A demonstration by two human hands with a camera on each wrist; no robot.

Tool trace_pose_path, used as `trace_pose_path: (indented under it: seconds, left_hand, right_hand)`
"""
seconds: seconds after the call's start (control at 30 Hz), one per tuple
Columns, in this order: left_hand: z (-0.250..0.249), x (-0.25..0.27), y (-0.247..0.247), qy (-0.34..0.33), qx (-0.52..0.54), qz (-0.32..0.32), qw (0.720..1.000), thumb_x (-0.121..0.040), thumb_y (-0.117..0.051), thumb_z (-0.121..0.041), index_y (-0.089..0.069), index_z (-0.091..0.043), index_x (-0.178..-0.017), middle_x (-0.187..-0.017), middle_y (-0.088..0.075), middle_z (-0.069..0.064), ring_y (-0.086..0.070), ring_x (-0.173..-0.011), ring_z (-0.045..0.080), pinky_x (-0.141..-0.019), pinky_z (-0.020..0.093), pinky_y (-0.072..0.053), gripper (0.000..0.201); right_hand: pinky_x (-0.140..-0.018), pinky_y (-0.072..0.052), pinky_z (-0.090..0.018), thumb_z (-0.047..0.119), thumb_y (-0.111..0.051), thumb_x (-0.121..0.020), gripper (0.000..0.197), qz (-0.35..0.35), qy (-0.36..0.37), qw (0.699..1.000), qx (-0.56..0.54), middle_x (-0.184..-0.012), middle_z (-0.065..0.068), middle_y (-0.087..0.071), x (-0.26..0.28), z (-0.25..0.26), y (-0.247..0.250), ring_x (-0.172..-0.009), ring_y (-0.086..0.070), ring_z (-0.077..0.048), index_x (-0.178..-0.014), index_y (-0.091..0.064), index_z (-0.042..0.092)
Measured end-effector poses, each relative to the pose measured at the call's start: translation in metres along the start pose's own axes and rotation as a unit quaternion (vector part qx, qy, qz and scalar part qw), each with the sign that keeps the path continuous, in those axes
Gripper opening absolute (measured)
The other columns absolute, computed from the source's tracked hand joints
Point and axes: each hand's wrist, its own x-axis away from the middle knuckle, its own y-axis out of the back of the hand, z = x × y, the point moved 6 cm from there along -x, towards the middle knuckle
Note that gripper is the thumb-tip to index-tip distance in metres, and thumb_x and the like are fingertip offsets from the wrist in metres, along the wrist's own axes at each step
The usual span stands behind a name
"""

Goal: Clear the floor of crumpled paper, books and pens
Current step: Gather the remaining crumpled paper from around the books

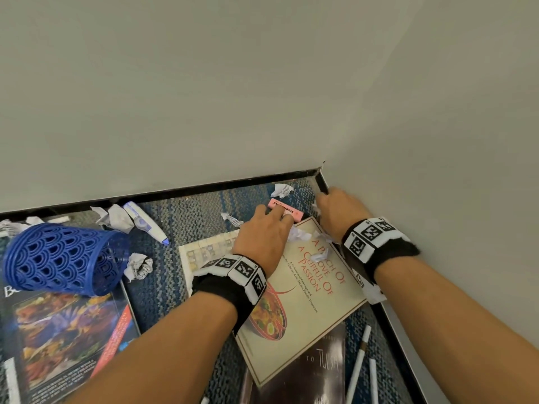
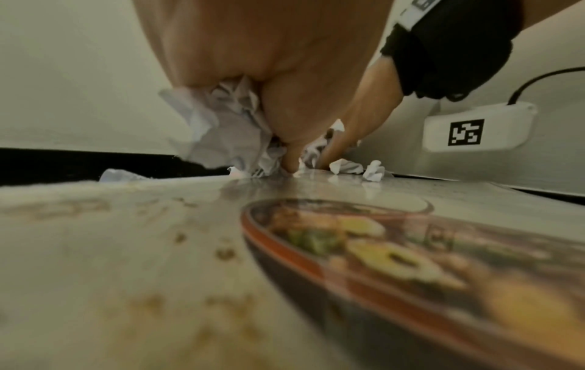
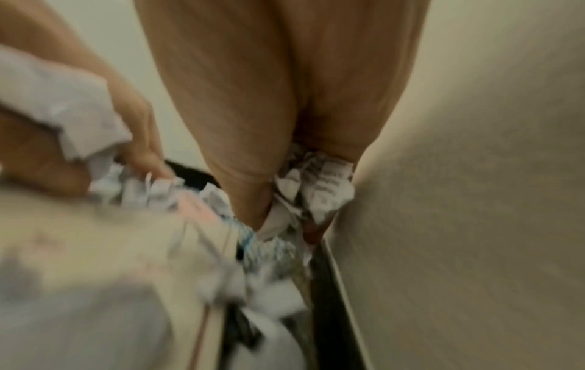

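Observation:
My left hand (image 1: 280, 218) is low over the top of a cream cookbook (image 1: 315, 301) and grips a wad of crumpled paper (image 2: 221, 125) in its curled fingers. My right hand (image 1: 323, 205) is pushed into the corner by the wall, fingers curled round another printed crumpled paper (image 3: 319, 180). Small paper scraps (image 1: 323, 253) lie on the cookbook. More loose crumpled paper lies by the baseboard (image 1: 281, 190) and beside the basket (image 1: 138, 266). Two white pens (image 1: 358, 365) lie at the lower right.
A blue mesh basket (image 1: 64, 258) lies on its side at the left, on a dark picture book (image 1: 67, 339). A white-and-blue marker (image 1: 145, 223), a pink packet (image 1: 291, 212) and a dark book (image 1: 315, 368) lie on the carpet. Walls close the far side and the right.

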Motion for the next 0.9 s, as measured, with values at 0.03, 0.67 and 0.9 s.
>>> trace_pose_path:
  seconds: [0.03, 0.67, 0.9]
  left_hand:
    - [0.001, 0.000, 0.001, 0.003, 0.006, -0.001, 1.000, -0.096, -0.047, -0.009, -0.044, -0.017, -0.125, -0.128, -0.045, 0.002, -0.041, -0.115, 0.025, -0.080, 0.032, -0.048, 0.030]
    - [0.015, 0.004, 0.012, 0.055, 0.045, 0.029, 0.997, -0.093, -0.048, -0.006, -0.047, -0.013, -0.124, -0.121, -0.056, 0.006, -0.053, -0.111, 0.026, -0.085, 0.037, -0.048, 0.032]
    - [0.043, 0.014, 0.011, 0.132, 0.067, 0.084, 0.985, -0.094, -0.049, -0.016, -0.041, -0.010, -0.129, -0.127, -0.053, 0.013, -0.055, -0.115, 0.034, -0.087, 0.041, -0.047, 0.036]
  right_hand:
    - [-0.075, -0.048, -0.033, 0.016, -0.053, -0.092, 0.029, -0.037, -0.032, 0.998, -0.032, -0.109, -0.013, -0.057, 0.005, -0.004, 0.010, -0.094, -0.058, -0.027, -0.119, -0.054, 0.005]
    - [-0.086, -0.043, -0.028, 0.030, -0.058, -0.092, 0.039, -0.087, -0.209, 0.912, -0.341, -0.122, -0.008, -0.050, 0.085, -0.001, -0.060, -0.104, -0.050, -0.019, -0.124, -0.046, 0.010]
    - [-0.080, -0.041, -0.024, 0.014, -0.057, -0.092, 0.039, -0.165, -0.163, 0.947, -0.223, -0.118, -0.009, -0.051, 0.081, -0.006, -0.020, -0.096, -0.051, -0.019, -0.130, -0.048, 0.011]
